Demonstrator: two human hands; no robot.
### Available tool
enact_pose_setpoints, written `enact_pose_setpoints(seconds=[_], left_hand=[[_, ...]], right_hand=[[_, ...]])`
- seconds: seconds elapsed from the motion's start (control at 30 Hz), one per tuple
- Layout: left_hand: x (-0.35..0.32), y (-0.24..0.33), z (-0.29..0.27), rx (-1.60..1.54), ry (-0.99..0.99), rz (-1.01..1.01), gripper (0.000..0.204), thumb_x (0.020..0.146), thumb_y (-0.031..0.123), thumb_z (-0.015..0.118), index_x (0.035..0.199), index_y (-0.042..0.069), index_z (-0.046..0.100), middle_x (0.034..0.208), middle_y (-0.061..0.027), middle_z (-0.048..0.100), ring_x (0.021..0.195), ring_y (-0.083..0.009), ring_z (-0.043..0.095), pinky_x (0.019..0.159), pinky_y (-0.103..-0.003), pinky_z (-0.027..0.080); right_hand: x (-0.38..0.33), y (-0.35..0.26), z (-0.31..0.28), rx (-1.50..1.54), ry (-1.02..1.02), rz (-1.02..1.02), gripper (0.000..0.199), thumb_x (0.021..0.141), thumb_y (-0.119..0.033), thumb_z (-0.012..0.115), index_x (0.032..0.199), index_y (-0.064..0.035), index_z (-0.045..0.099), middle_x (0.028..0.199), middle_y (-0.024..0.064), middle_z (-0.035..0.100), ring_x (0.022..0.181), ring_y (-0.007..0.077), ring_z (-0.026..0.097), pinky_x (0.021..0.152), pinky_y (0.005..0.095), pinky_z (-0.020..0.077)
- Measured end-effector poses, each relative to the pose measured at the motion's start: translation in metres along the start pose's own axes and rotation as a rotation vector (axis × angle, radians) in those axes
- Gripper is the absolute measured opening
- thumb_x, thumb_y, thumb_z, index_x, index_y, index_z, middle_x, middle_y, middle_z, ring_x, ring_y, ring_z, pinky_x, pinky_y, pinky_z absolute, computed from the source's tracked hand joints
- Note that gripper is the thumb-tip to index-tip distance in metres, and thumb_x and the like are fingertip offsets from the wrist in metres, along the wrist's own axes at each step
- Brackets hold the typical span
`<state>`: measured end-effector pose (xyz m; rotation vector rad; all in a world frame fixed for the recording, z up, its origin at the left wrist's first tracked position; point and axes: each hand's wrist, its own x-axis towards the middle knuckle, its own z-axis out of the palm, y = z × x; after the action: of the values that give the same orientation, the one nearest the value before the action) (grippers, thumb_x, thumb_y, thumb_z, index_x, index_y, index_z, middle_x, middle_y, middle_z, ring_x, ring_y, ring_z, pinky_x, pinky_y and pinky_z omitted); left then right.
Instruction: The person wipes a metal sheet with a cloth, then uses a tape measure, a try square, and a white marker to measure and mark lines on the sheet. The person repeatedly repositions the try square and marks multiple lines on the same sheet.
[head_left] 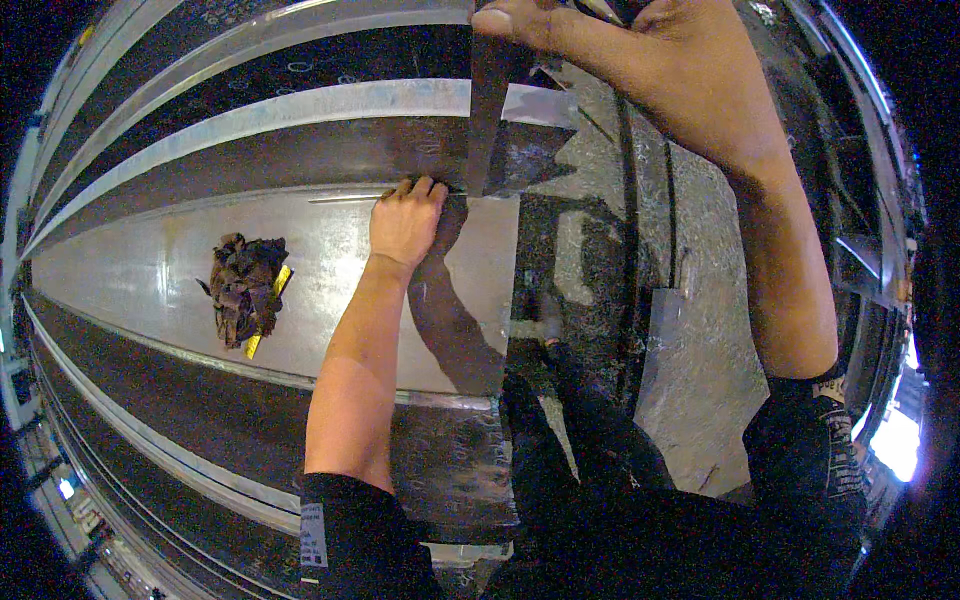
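Note:
A long steel beam (330, 350) lies before me, its pale grey inner face between raised dark flanges. My left hand (408, 222) is closed, fingers curled down at the far flange; what they grip is hidden. Beside it a thin straight metal edge (345, 199) runs along the foot of that flange. A flat dark metal strip (488, 115) stands up from the beam just right of my left hand. High at the upper right, my right hand (640, 65) has its thumb against the strip's top; its other fingers are mostly cut off by the frame.
A crumpled dark rag (245, 285) and a yellow ruler or tape piece (268, 312) lie on the beam to the left. More parallel beams (300, 105) run beyond and nearer to me. The beam ends at mid-picture, beside rough grey floor (700, 370).

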<state>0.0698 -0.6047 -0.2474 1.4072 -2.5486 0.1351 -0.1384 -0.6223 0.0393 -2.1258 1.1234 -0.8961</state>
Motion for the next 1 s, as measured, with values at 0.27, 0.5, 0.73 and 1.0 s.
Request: enact_pose_setpoints(seconds=[0.27,0.5,0.73,1.0], left_hand=[[0.001,-0.005,0.0,0.049,-0.044,0.073,0.012,0.08,0.014,0.056,0.088,0.011,0.064,0.086,-0.0055,0.062,0.081,-0.023,0.066,0.063,-0.036,0.057],[0.004,-0.002,0.004,-0.002,-0.074,0.046,0.014,0.083,0.018,0.056,0.092,0.011,0.064,0.089,-0.008,0.064,0.081,-0.0262,0.067,0.063,-0.038,0.056],[0.001,-0.008,0.008,0.014,-0.067,0.057,0.013,0.085,0.022,0.058,0.091,0.012,0.062,0.088,-0.0082,0.064,0.08,-0.0269,0.066,0.062,-0.038,0.056],[0.005,0.0,0.005,-0.003,-0.076,0.019,0.014,0.08,0.013,0.056,0.09,0.009,0.064,0.089,-0.008,0.064,0.083,-0.0249,0.066,0.064,-0.037,0.057]], right_hand=[[-0.001,0.005,0.002,0.029,0.018,0.069,0.023,0.086,-0.018,0.072,0.092,0.0039,0.068,0.066,0.003,0.064,0.059,0.004,0.054,0.051,0.021,0.0409],[-0.004,0.012,0.004,0.141,0.029,0.019,0.021,0.086,-0.018,0.071,0.09,0.0031,0.068,0.07,0.0035,0.065,0.061,0.0055,0.057,0.053,0.0213,0.0445],[-0.003,0.001,0.005,0.115,0.033,0.111,0.021,0.086,-0.018,0.071,0.09,0.0022,0.068,0.071,0.0055,0.067,0.063,0.0068,0.06,0.055,0.0211,0.048],[-0.013,0.004,0.004,-0.046,0.097,0.055,0.026,0.086,-0.023,0.071,0.095,0.0008,0.067,0.077,0.0047,0.066,0.07,0.0088,0.059,0.063,0.0249,0.0467]])
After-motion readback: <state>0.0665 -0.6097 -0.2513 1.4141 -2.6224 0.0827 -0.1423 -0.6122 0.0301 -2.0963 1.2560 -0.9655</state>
